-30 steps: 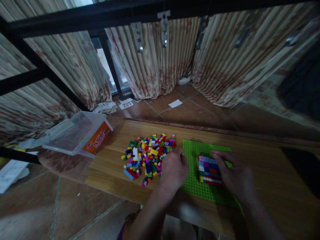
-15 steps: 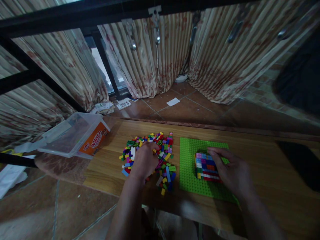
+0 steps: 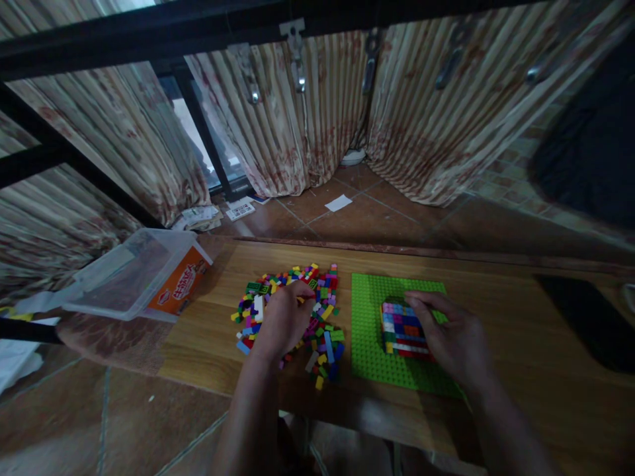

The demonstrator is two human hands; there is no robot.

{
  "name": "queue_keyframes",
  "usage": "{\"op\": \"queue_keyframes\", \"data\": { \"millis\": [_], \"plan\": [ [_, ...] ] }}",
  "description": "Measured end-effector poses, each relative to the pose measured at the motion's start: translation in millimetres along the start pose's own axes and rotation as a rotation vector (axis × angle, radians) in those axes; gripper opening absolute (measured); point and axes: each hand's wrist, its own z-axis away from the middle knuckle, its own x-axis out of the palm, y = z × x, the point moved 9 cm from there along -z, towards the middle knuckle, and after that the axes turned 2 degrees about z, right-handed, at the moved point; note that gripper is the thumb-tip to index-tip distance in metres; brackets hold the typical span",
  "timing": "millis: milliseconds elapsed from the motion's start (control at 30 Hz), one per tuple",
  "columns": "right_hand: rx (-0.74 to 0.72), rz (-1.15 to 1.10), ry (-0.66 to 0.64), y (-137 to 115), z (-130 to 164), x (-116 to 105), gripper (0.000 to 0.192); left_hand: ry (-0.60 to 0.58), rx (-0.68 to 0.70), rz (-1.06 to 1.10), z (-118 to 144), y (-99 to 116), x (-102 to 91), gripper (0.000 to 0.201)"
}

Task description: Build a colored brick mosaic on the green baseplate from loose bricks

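Observation:
A pile of small coloured bricks (image 3: 325,330) lies on the wooden table (image 3: 496,311). My left hand (image 3: 282,320) rests on top of that pile, fingers curled down among the bricks; whether it holds one is hidden. To the right lies a green baseplate (image 3: 370,330) carrying a low multicoloured brick block (image 3: 401,327). My right hand (image 3: 454,340) touches the block's right side, fingers spread along its top edge.
A clear plastic tub with an orange label (image 3: 143,277) lies tipped at the table's left end. A dark flat object (image 3: 585,317) sits at the right. Tiled floor, papers (image 3: 238,211) and striped curtains (image 3: 421,112) lie beyond the table's far edge.
My left hand moved left from beside the baseplate onto the brick pile, spreading some bricks toward the front. My right hand stayed at the block. The view shifted slightly.

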Motion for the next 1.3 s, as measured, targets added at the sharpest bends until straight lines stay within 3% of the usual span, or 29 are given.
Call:
{"op": "queue_keyframes", "data": {
  "millis": [133, 233, 400, 600, 733, 900, 1133, 1300],
  "plan": [
    [-0.032, -0.034, 0.009, -6.7, 0.6, 1.1, 0.025, -0.124, 0.025, 0.301, 3.0, 16.3, 14.7, 0.013],
    [-0.055, -0.079, 0.001, -14.1, 2.4, 4.1, 0.023, -0.170, 0.017, 0.408, 5.8, 25.7, 23.8, 0.015],
    [-0.101, -0.160, -0.059, -32.8, 8.4, 11.2, 0.016, -0.250, 0.030, 0.443, 10.8, 37.4, 46.1, 0.016],
    [-0.227, -0.156, -0.296, -57.7, 28.2, 31.4, 0.018, -0.373, 0.088, 0.495, 21.9, 58.2, 75.5, 0.015],
    [-0.220, -0.166, -0.388, -58.4, 38.2, 36.1, 0.021, -0.497, 0.085, 0.487, 28.8, 63.6, 90.0, 0.020],
    [-0.177, -0.236, -0.462, -53.5, 41.2, 32.9, 0.022, -0.580, 0.020, 0.546, 32.2, 62.7, 94.3, 0.027],
    [-0.061, -0.359, -0.436, -41.3, 40.2, 22.3, 0.008, -0.673, -0.116, 0.774, 38.2, 68.9, 105.5, 0.036],
    [0.023, -0.396, -0.278, -35.8, 33.2, 10.5, 0.009, -0.637, -0.121, 0.882, 37.2, 75.2, 115.2, 0.040]
  ]
}}
